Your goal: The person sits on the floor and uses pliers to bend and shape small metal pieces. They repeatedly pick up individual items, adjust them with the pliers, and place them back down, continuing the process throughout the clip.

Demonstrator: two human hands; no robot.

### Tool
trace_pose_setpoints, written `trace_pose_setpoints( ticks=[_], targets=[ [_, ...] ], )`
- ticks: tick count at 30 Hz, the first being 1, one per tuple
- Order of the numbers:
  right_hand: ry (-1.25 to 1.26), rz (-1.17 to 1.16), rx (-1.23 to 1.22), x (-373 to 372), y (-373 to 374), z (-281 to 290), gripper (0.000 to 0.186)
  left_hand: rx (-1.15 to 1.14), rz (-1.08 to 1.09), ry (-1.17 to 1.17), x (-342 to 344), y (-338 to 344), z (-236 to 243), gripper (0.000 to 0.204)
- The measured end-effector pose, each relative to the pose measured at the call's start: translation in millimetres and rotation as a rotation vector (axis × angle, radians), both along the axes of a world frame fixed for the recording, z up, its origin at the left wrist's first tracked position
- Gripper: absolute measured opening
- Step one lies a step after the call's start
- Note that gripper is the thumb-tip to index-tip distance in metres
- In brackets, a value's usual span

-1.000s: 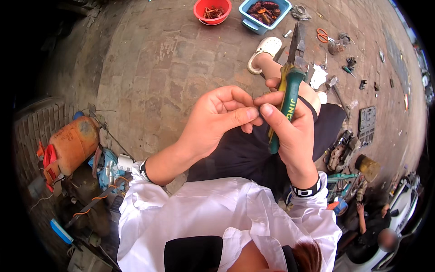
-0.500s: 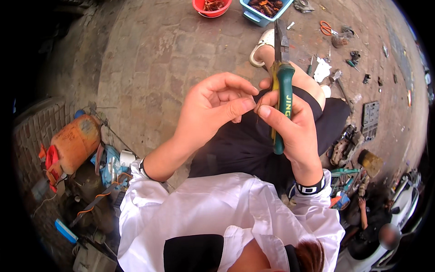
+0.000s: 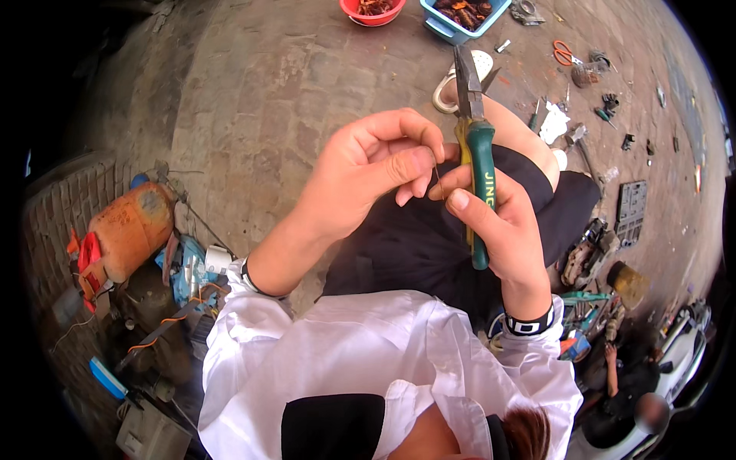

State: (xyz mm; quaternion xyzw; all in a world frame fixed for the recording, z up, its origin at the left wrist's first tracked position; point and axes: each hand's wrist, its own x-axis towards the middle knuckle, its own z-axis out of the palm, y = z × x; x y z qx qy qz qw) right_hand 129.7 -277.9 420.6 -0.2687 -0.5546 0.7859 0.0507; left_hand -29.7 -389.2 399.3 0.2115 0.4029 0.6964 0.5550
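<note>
My left hand (image 3: 360, 172) pinches a thin wire (image 3: 438, 178) between thumb and forefinger, over my dark-clad lap. The wire is fine, and its ends are hard to make out. Wrapped by fingers of my right hand (image 3: 507, 218) is a pair of pliers (image 3: 481, 157) with green and yellow handles, standing with the dark metal jaws pointing away from me. The jaws seem parted. My right thumb and forefinger are close to the wire's lower part; whether they touch it I cannot tell.
Beyond my foot stand a red bowl (image 3: 372, 18) and a blue basin (image 3: 451, 32) of copper-brown pieces. Orange-handled scissors (image 3: 566, 54), a hammer (image 3: 580, 142) and a black tray (image 3: 631, 213) lie right. An orange gas cylinder (image 3: 132, 230) is left; another person (image 3: 632, 383) sits lower right.
My hands have drawn slightly apart, and more of the wire shows between them. The pliers' jaws, together before, now look spread. The whole view has shifted a little.
</note>
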Motion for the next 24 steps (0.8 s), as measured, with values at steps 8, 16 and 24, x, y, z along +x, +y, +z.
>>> trace_pose_setpoints(
  ticks=[8, 16, 24],
  targets=[
    [0.166, 0.255, 0.059, 32, 0, -8, 0.013, -0.113, 0.125, -0.007, -27, -1, -1, 0.012],
    [0.242, 0.330, 0.078, 26, -4, -10, 0.009, -0.207, 0.170, -0.011, -23, 1, -5, 0.013],
    [0.236, 0.328, 0.121, 24, -4, -10, 0.006, -0.194, 0.203, -0.039, -21, 5, -4, 0.012]
  ],
)
